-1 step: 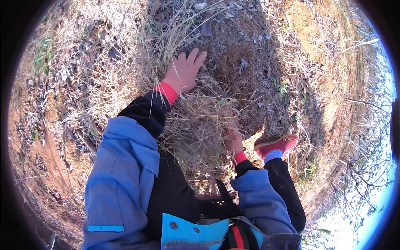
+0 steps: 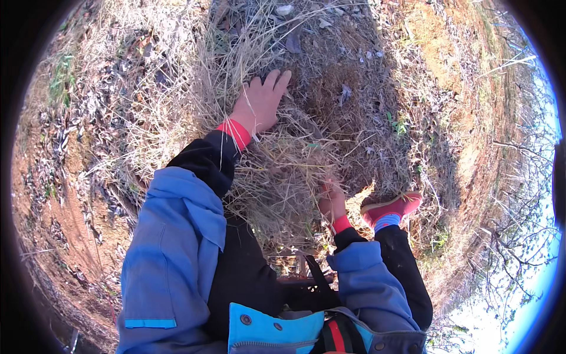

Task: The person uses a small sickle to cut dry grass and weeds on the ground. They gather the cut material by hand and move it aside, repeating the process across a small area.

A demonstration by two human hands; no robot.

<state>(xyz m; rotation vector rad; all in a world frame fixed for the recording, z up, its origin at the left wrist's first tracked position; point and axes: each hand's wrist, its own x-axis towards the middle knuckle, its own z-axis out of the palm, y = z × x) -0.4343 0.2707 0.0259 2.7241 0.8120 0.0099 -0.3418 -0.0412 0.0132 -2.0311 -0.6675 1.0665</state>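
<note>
My left hand [image 2: 258,103] lies palm down with its fingers spread, pressing on the dry grass ahead of me. Thin pale stalks cross its back and wrist. Closer to my body, a loose bundle of dry grass [image 2: 282,177] fills the space between my arms. At the bundle's right edge is my right hand [image 2: 332,200], its fingers curled into the straw. Stalks partly cover those fingertips. Both wrists show red cuffs below dark sleeves and blue jacket sleeves.
My red shoe [image 2: 391,209] rests on the ground right of my right hand. A brown dry leaf [image 2: 361,196] lies between them. A small green plant [image 2: 398,125] grows farther right, and a pale stone [image 2: 284,10] sits at the far edge. Bare branches [image 2: 512,251] stand at the right.
</note>
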